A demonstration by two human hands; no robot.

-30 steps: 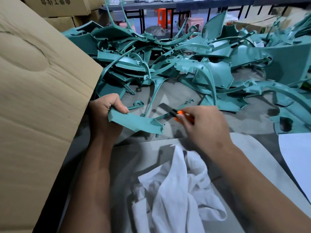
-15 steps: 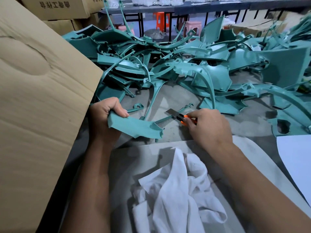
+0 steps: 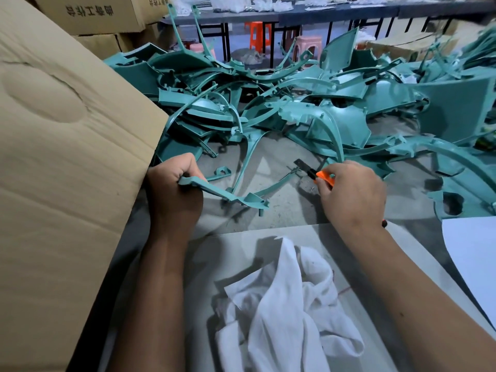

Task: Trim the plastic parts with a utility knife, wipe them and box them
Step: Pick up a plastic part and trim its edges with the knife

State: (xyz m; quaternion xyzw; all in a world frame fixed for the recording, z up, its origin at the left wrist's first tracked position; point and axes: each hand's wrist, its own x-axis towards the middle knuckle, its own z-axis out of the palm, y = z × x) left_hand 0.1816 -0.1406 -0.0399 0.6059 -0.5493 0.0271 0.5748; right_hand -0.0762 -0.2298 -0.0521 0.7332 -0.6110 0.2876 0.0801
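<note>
My left hand (image 3: 173, 189) grips one end of a teal plastic part (image 3: 228, 194), which now shows its thin edge and sticks out to the right above the grey table. My right hand (image 3: 351, 194) holds an orange utility knife (image 3: 320, 177) with its dark blade (image 3: 302, 165) pointing up and left, well apart from the held part. A crumpled white cloth (image 3: 290, 304) lies on a grey board in front of me. A big pile of teal plastic parts (image 3: 295, 103) covers the table behind.
A large cardboard box flap (image 3: 61, 167) stands at my left, close to my left hand. A white sheet (image 3: 475, 259) lies at the right edge. More cartons (image 3: 91, 14), tables and orange and pink stools stand at the back.
My left hand has turned the teal part from flat to edge-on. My right hand with the knife has drawn away to the right, opening a gap between blade and part.
</note>
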